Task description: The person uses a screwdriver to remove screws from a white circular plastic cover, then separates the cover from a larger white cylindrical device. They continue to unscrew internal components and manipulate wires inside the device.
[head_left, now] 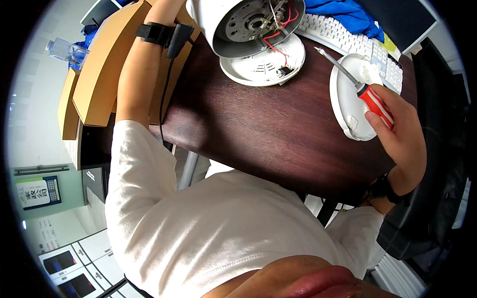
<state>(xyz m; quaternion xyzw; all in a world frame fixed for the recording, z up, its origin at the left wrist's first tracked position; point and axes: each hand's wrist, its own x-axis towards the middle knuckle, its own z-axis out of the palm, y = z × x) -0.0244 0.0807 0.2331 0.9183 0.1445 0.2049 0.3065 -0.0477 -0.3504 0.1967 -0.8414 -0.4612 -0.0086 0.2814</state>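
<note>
A screwdriver with a red-and-white handle is gripped in my right hand, its metal shaft slanting up and left. Beneath it lies a white oval cover. At the top, a white round appliance is tipped over, its open underside showing a metal disc and red and white wires. Those wires run down to a white round base on the table. My left hand reaches up beside the appliance; the frame's edge cuts off its fingers, so its grip is hidden.
The dark wooden table spreads in front of me. A white keyboard and blue cloth lie at the back right, near a dark screen. Cardboard boxes stand on the left. A black cable hangs from my left wrist strap.
</note>
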